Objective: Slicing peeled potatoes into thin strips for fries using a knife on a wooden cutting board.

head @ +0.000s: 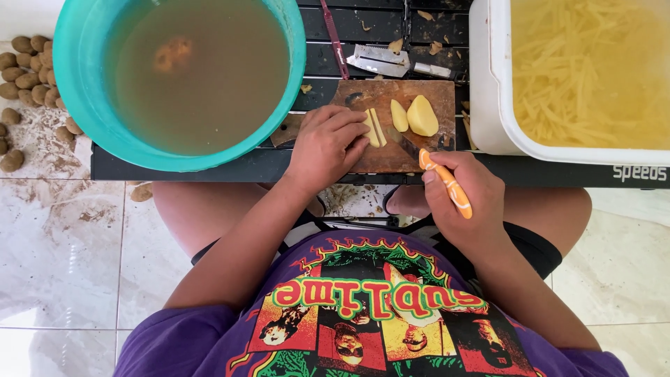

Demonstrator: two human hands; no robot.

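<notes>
1. Left hand (pixel 326 143) lies palm-down on the wooden cutting board (pixel 408 150), fingers (pixel 356 132) close together and curled, tips pressing on the cut potato slices (pixel 375 128).
2. Slices sit just right of the left fingertips, touching them. Two larger peeled potato pieces (pixel 414 116) lie further right on the board, apart from the hand.
3. Right hand (pixel 464 195) is wrapped tight around the orange-handled knife (pixel 445 183); blade points up-left onto the board, its tip near the slices. Can't tell if the blade touches them.
4. Board sits on a dark slatted desk (pixel 209 167), its near edge close to the desk's front edge.
5. Left: big teal basin (pixel 77 84) of murky water, its rim just beside the left wrist, so tight room there.
6. Right: white tub (pixel 488 84) of potato sticks in water, just beside the board's right edge.
7. Behind the board: a metal slicer tool (pixel 380 61) and peel scraps.
8. Unpeeled potatoes (pixel 24 73) lie on the floor, far left, well apart.
</notes>
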